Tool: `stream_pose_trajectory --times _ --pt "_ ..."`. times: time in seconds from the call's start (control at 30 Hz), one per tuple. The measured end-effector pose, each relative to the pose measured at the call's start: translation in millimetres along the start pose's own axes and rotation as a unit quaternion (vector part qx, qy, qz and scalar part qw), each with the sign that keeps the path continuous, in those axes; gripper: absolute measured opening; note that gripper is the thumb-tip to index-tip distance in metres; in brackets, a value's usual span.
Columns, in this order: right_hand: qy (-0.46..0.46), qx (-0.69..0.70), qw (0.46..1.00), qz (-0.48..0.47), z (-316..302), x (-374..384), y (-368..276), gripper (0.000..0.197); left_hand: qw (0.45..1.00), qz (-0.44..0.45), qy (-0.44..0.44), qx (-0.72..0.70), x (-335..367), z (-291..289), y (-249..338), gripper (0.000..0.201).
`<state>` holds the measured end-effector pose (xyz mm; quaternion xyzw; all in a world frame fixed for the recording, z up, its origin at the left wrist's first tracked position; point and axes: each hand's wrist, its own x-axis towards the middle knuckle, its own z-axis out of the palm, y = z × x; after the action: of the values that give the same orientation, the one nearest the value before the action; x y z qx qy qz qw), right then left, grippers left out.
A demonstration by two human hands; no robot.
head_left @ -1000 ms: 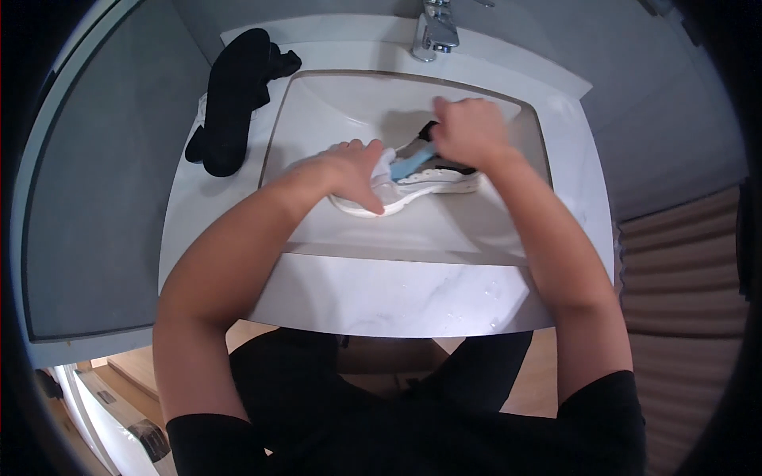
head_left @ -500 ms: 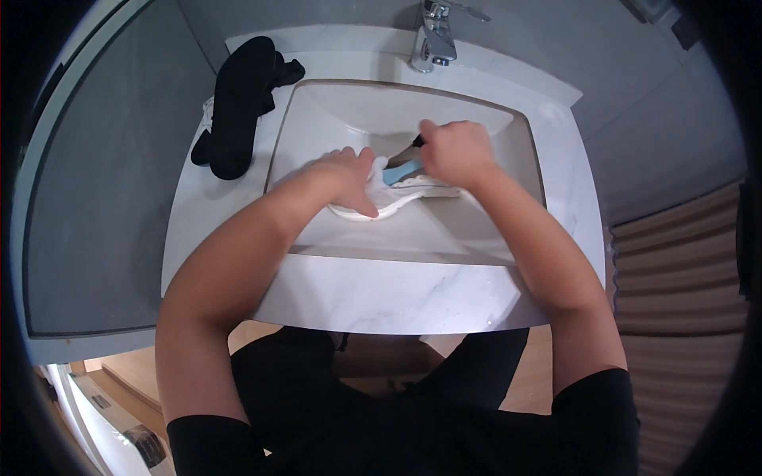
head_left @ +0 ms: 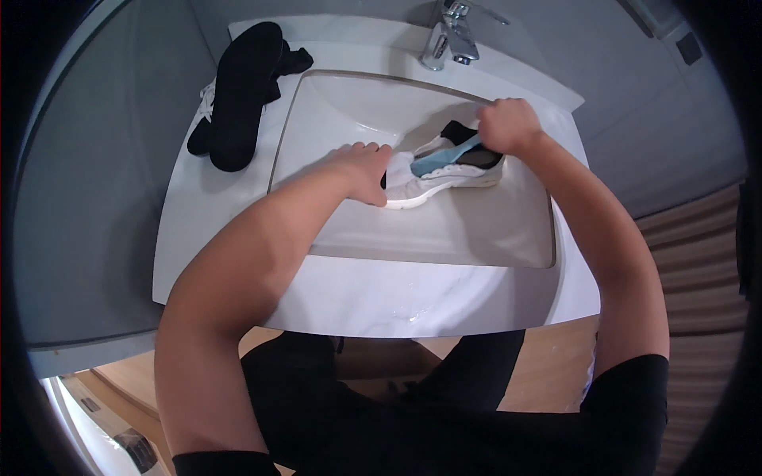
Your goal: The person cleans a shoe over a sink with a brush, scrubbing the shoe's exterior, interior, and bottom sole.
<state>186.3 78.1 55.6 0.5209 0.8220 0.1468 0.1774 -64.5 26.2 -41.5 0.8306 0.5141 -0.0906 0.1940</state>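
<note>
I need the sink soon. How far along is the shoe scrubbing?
Midway, it seems. Done: black insoles lie out on the counter. In hand: left hand steadies the white shoe in the sink; right hand works a blue brush on it. Left: possibly a shoe under the insoles.

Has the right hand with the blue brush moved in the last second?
Yes. The right hand has drawn slightly toward the person along the white shoe, away from the tap; the shift is small.
</note>
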Motion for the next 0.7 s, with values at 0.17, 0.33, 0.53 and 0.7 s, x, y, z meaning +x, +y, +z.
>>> stream_pose_trajectory --times 0.17,0.33,0.53,0.7 --pt "0.030 0.046 0.995 -0.085 5.1 -2.7 -61.3 0.024 1.000 -0.001 0.006 0.004 -9.3 -0.5 -0.4 0.092" --pt "-0.003 -0.014 1.000 0.012 16.1 -3.0 10.5 0.025 0.999 -0.007 0.009 -0.033 -6.0 -0.4 9.5 0.092" --pt "0.011 0.037 0.995 -0.092 4.9 -15.7 -48.0 0.023 1.000 0.001 0.005 -0.009 -5.8 -1.6 0.3 0.092" --pt "0.026 0.123 0.992 -0.029 -0.5 -37.2 -53.3 0.022 1.000 -0.027 -0.008 -0.003 -13.9 -16.5 6.4 0.102"
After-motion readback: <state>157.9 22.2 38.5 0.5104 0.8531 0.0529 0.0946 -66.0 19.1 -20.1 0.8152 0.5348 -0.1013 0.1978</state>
